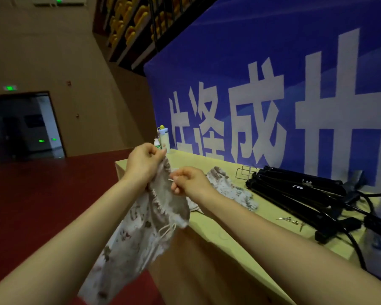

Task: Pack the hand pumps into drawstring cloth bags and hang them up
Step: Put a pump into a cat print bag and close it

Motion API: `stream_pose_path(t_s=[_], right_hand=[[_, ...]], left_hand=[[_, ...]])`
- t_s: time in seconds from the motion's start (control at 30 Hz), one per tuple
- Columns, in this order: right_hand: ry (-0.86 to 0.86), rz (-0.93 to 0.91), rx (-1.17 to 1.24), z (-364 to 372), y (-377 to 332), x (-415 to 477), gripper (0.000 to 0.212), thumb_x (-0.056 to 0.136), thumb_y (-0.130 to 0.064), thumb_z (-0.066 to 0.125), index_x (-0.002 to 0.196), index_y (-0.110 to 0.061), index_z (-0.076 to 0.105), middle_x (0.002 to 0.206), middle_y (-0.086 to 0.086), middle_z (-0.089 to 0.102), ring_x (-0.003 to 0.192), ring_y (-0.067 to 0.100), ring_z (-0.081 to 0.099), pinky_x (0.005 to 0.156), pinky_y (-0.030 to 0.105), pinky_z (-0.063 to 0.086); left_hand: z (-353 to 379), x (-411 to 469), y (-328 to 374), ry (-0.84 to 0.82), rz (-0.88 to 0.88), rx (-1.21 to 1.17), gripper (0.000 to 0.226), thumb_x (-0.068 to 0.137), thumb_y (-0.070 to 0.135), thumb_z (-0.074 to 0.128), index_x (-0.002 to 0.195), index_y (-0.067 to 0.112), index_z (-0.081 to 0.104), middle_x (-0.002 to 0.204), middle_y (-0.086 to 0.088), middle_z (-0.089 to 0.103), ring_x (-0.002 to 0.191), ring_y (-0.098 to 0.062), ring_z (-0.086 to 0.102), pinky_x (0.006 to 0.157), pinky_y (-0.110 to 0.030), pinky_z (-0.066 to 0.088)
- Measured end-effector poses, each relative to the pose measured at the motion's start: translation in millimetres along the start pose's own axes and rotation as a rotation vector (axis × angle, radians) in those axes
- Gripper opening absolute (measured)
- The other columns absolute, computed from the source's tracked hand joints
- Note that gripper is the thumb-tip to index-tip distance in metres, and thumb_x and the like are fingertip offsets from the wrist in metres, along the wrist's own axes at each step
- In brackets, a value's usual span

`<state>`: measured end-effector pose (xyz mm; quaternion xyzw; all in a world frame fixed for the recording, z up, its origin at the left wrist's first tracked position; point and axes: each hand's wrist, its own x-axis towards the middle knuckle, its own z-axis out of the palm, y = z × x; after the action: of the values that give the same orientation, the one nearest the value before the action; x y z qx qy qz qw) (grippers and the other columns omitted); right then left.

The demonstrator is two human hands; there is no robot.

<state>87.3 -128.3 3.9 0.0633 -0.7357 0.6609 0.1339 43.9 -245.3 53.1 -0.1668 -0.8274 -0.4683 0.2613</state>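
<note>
I hold a printed cloth drawstring bag in front of me, hanging down past the table's left edge. My left hand grips its gathered mouth at the top. My right hand pinches the mouth's other side, a thin cord showing between its fingers. Whether a pump is inside the bag is hidden. More printed cloth bags lie flat on the table. Several black hand pumps lie stacked side by side at the right, with black hoses trailing toward me.
The yellow table runs along a blue banner with large white characters. A wire rack lies by the pumps. Two bottles stand at the far corner. Small metal parts lie near the pumps. Red floor is at the left.
</note>
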Motion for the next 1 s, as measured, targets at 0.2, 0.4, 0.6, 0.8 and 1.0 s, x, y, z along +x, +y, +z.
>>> stream_pose_path(t_s=[0.2, 0.4, 0.6, 0.8, 1.0], right_hand=[[-0.039, -0.056, -0.355, -18, 4, -8, 0.029, 0.091, 0.0, 0.046, 0.068, -0.014, 0.056, 0.068, 0.008, 0.061, 0.062, 0.021, 0.06, 0.068, 0.035, 0.054], [-0.065, -0.06, -0.915, -37, 8, -8, 0.019, 0.083, -0.001, 0.055, 0.069, -0.006, 0.043, 0.071, 0.013, 0.044, 0.065, 0.032, 0.05, 0.057, 0.03, 0.032], [-0.057, -0.087, -0.951, -72, 17, -19, 0.024, 0.087, -0.001, 0.05, 0.064, -0.007, 0.047, 0.068, 0.015, 0.05, 0.065, 0.032, 0.048, 0.059, 0.036, 0.037], [0.407, -0.286, -0.591, -123, 23, -32, 0.019, 0.094, -0.018, 0.051, 0.1, -0.014, 0.068, 0.096, 0.001, 0.069, 0.089, 0.013, 0.062, 0.08, 0.025, 0.049], [0.605, 0.234, -1.133, -207, 63, -24, 0.048, 0.088, -0.038, 0.06, 0.128, -0.013, 0.047, 0.128, 0.007, 0.052, 0.12, 0.026, 0.048, 0.1, 0.04, 0.04]], left_hand=[[38, -2, 18, -0.095, 0.041, 0.139, 0.03, 0.095, 0.03, 0.049, 0.075, 0.008, 0.053, 0.063, 0.0, 0.049, 0.073, -0.024, 0.049, 0.063, -0.03, 0.03], [80, -8, 37, -0.188, 0.096, 0.022, 0.031, 0.096, 0.028, 0.046, 0.081, 0.002, 0.053, 0.08, -0.015, 0.055, 0.078, -0.027, 0.05, 0.066, -0.034, 0.034], [118, -9, 42, -0.271, -0.035, -0.131, 0.033, 0.099, 0.032, 0.04, 0.077, 0.009, 0.05, 0.077, -0.011, 0.054, 0.081, -0.027, 0.051, 0.076, -0.041, 0.042], [146, -9, 43, -0.177, 0.021, -0.05, 0.032, 0.1, 0.029, 0.036, 0.082, 0.005, 0.046, 0.073, -0.008, 0.047, 0.078, -0.027, 0.045, 0.067, -0.034, 0.032], [166, -6, 31, -0.198, -0.053, -0.054, 0.031, 0.1, 0.028, 0.035, 0.082, 0.004, 0.043, 0.067, -0.003, 0.04, 0.077, -0.025, 0.042, 0.068, -0.033, 0.031]])
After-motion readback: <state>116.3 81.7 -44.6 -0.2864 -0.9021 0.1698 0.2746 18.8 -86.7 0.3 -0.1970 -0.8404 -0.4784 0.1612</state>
